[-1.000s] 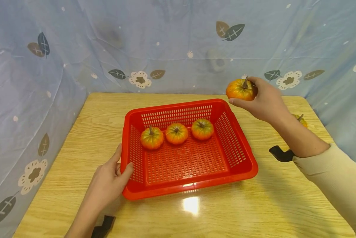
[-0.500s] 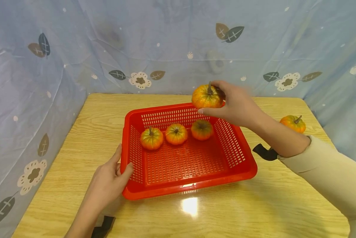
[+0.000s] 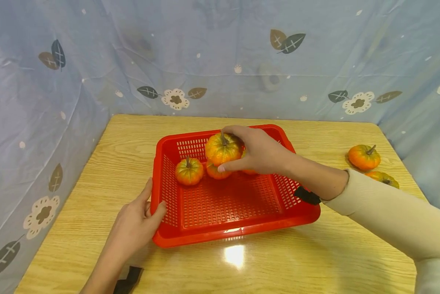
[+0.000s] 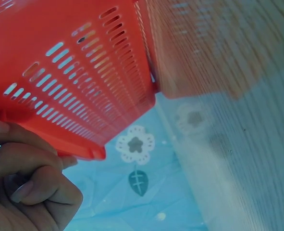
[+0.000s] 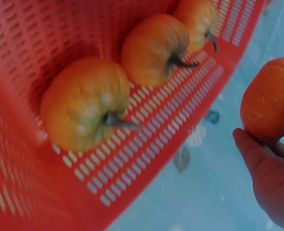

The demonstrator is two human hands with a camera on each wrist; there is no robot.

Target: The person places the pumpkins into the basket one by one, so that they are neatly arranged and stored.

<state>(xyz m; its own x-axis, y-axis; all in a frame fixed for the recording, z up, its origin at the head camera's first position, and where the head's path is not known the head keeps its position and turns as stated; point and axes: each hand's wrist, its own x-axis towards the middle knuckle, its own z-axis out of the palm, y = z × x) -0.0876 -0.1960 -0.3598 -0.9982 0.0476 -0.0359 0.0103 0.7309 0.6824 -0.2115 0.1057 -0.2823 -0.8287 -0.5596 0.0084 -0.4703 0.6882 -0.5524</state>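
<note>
Head cam: 1 pumpkin (image 3: 222,149) clamped in R hand (image 3: 258,149), held over 1 red basket (image 3: 238,233) w/ 3 more pumpkins (image 3: 188,172) in a row inside. L hand (image 3: 136,220)'s gripping the basket's L rim. Other 2 pumpkins (image 3: 363,158) are on the desk (image 3: 308,257), R side, nr each other.

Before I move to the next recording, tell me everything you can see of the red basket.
The red basket looks like glossy plastic: rectangular, open-topped, with a smooth rim, slotted side walls and a perforated floor. It sits upright on the wood-patterned table, slightly skewed to the table's edges. Three orange pumpkins lie in it in a row, near its far wall. The left grip holds its left rim, thumb over the edge.
</note>
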